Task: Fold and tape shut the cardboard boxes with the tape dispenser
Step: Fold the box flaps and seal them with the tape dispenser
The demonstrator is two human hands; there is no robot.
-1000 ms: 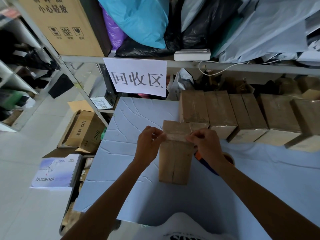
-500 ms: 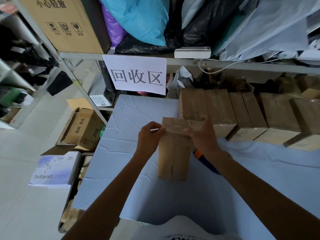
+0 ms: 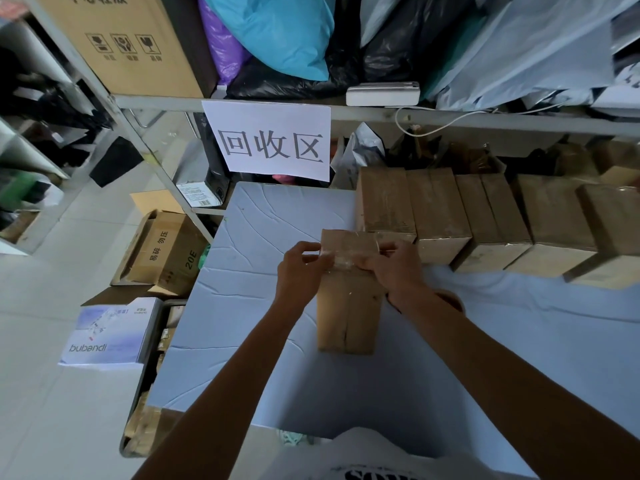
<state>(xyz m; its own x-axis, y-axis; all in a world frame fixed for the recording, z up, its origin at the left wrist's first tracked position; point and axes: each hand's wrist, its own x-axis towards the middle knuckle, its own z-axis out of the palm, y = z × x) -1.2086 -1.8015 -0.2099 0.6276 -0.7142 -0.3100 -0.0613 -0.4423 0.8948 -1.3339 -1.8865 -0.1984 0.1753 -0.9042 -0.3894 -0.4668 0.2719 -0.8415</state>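
The brown oblong cardboard box (image 3: 348,306) lies flat on the pale blue table cover (image 3: 242,306), near the cover's middle, its long side running from the near edge toward the far edge. Its top flaps are closed and meet in a seam along its length. A strip of clear tape (image 3: 343,259) crosses the box near its far end, from side to side. The left hand (image 3: 299,271) is at the left end of this strip, fingers curled, with thumb and fingertips pinching the tape where it passes the box's left edge. The right hand (image 3: 394,268) is at the opposite end, its fingers bent over the box's right top edge and gripping it, with the tape beneath them. Both forearms reach in from the cover's near edge. A row of taped brown cardboard boxes (image 3: 440,209) stands along the cover's far edge, toward its right side; the nearest of them is just beside the handled box's far right corner, and contact cannot be confirmed. A white paper sign with three black characters (image 3: 273,142) hangs from a grey metal shelf rail (image 3: 166,102) above the cover's far edge. On the floor off the cover's left edge sit an open brown carton marked 20E (image 3: 166,251) and a white printed box (image 3: 107,332).
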